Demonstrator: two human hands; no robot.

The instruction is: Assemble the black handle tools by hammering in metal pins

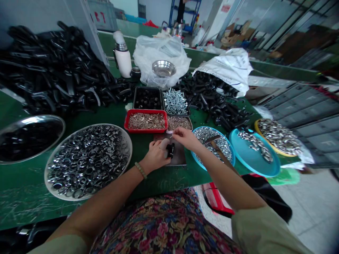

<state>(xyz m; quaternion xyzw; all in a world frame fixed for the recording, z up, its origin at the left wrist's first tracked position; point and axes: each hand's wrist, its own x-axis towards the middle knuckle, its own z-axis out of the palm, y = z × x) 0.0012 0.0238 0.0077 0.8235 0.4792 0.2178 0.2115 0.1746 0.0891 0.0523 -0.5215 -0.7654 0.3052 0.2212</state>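
Note:
My left hand (156, 156) is closed around a small black part (171, 150) over a dark metal plate (178, 159) on the bench. One of its fingers wears a pale covering. My right hand (186, 138) hovers just above and to the right of that part, thumb and fingertips pinched together; whatever they hold is too small to make out. Right behind it lies a tray of tiny metal pieces (180, 123). A red tray of thin copper-coloured pins (146, 121) stands beyond my left hand.
Left is a big tray of metal rings (88, 160). On the right, a hammer (221, 152) rests across a blue basin of small metal parts (202, 134), beside another blue basin (254, 158). Bolts (175, 102) fill a tray behind; black parts (53, 77) are heaped far left.

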